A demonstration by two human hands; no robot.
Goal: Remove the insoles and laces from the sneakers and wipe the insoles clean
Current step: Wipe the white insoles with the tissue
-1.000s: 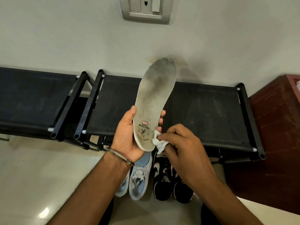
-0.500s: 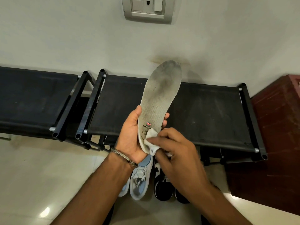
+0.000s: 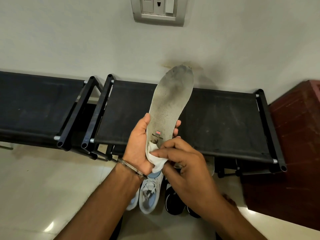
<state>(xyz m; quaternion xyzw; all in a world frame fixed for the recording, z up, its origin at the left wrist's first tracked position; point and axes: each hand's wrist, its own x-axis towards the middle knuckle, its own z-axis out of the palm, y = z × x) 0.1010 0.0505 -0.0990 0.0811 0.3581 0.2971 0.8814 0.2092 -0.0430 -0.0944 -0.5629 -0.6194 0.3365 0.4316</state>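
**Heel of the insole under the cloth**

The left hand (image 3: 138,144) holds a grey, dirt-marked insole (image 3: 171,104) upright in front of the black fabric rack (image 3: 225,122), toe end up against the white wall (image 3: 69,40). Its grip is closed round the heel half: the thumb lies along the left edge, and fingertips curl round the right edge. A metal bracelet (image 3: 131,168) sits at the wrist, and the forearm rises from the lower left.

The right hand (image 3: 183,167) comes in from the lower right, knuckles toward the camera. Its grip is curled tight on a small white cloth (image 3: 155,158), which it presses against the insole's heel, just below the printed logo.

On the tiled floor (image 3: 34,187) beneath the hands stand 2 pairs of sneakers: a white and light-blue pair (image 3: 149,194), laces in, and just to its right a black pair (image 3: 173,200), partly hidden by the right forearm. A switch plate (image 3: 158,10) is on the wall above, and a red-brown cabinet (image 3: 294,135) stands at the right.
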